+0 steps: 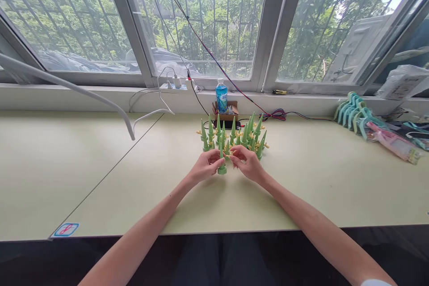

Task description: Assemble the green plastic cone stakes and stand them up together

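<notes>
Near the middle of the table, my left hand (208, 165) is closed round a green watering spike (221, 166), which points upward with its wide collar at the bottom. My right hand (246, 161) pinches a small yellow valve piece (228, 156) at the right side of that spike. Whether the piece is fixed in the spike is too small to tell. Just beyond both hands stands a cluster of several similar green spikes (245, 136), most of them with yellow valves sticking out sideways. My fingers hide part of the cluster's front.
Behind the spikes are a cardboard box (231, 116), a blue-liquid bottle (221, 96) and a black phone-like object (223, 124). Coiled cables (276, 115) lie right of them. Hangers (351, 111) and a pink packet (392, 140) sit far right. A white tube (100, 96) overhangs the left.
</notes>
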